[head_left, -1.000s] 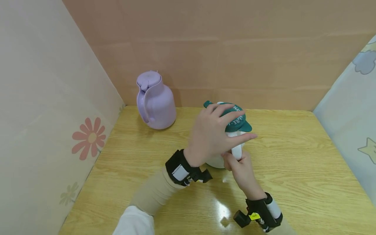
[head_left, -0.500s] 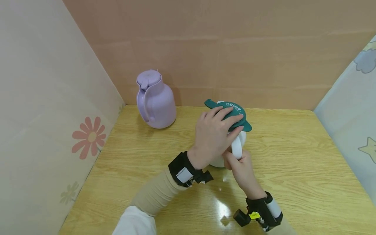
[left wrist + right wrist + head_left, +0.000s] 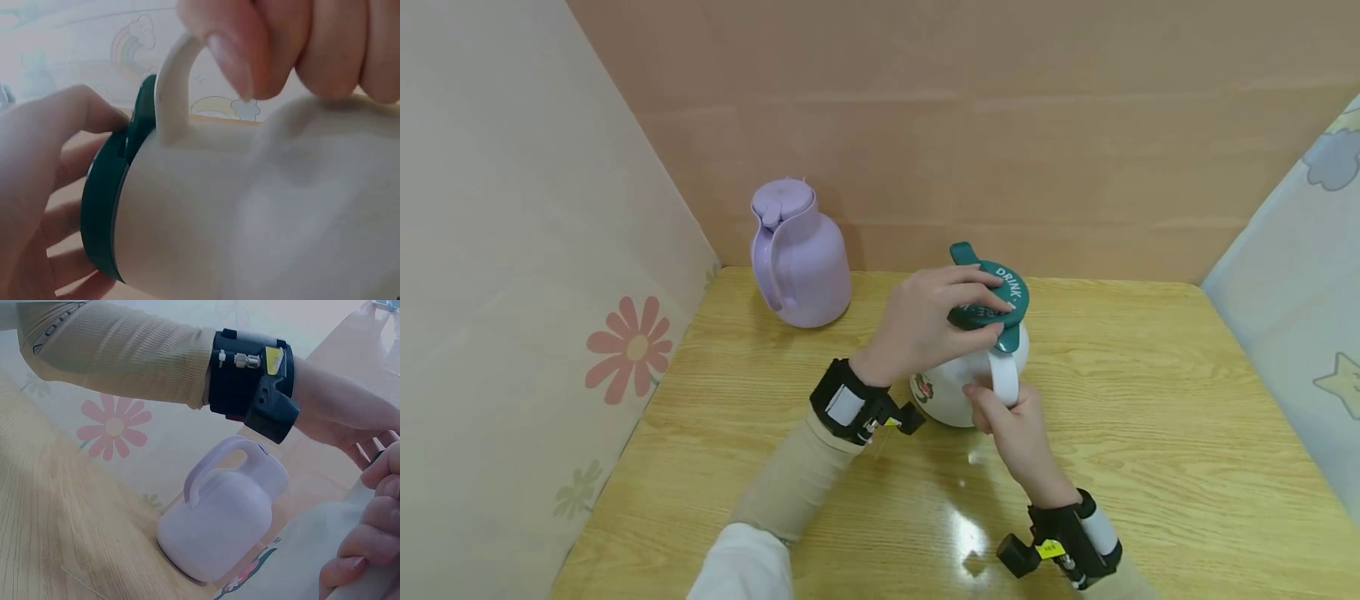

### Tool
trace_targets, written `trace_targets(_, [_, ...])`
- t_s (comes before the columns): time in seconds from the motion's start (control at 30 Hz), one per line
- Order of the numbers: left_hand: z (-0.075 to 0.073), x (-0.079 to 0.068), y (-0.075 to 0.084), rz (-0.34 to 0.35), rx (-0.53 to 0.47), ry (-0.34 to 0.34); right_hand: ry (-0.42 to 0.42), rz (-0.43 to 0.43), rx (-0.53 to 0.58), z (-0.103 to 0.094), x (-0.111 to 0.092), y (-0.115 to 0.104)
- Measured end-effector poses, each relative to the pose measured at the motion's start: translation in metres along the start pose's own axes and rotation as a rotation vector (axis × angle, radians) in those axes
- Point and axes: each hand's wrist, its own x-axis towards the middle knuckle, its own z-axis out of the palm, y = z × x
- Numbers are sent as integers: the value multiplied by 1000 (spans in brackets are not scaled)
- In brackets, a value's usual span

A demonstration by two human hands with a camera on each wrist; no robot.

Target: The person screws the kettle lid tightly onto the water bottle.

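A white jug (image 3: 953, 402) with a printed picture on its side stands on the table, capped by a dark green lid (image 3: 1017, 293) with white lettering. Thumb and fingers of my left hand (image 3: 925, 321) grip the lid around its edge. In the left wrist view, the thumb sits at the lid's tab (image 3: 143, 103), beside the top of the handle, and the fingers curl over the far rim. My right hand (image 3: 1017, 429) holds the jug's white handle (image 3: 1004, 379), its fingers wrapped around the lower part.
A lilac jug (image 3: 812, 267) with its lid down stands at the back left of the wooden table (image 3: 1150, 433). Behind it rises a brown wall (image 3: 1075, 167). Pale printed walls flank both sides.
The green lid has turned clockwise as seen from above, its tab swinging toward the handle. My left hand has turned with it, fingers drawn in around the rim. My right hand stays in place.
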Motion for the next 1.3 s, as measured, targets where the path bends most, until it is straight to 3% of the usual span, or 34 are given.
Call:
trace_targets(0.17, [2, 1, -11, -12, -138, -4, 0, 14, 4, -1, -1, 1])
trace_targets(0.4, [3, 3, -10, -6, -201, -7, -6, 8, 9, -2, -1, 1])
trace_targets(0.53, [4, 2, 6, -24, -54, 46, -29, -3, 14, -3, -1, 2])
trace_targets(0.63, [7, 0, 26, -132, 145, 91, -53, -18, 29, -5, -1, 3])
trace_targets(0.73, [11, -1, 43, -248, 307, 67, -71, -49, 55, -6, -1, 5])
trace_targets(0.83, [17, -1, 51, -275, 437, 18, -81, -80, 80, -6, -2, 5])
trace_targets(1.03, [28, 1, 49, -266, 501, 22, -80, -78, 79, -6, -2, 5])
trace_targets(1.3, [23, 4, 37, -208, 430, 0, -73, -19, 34, -5, 0, 5])
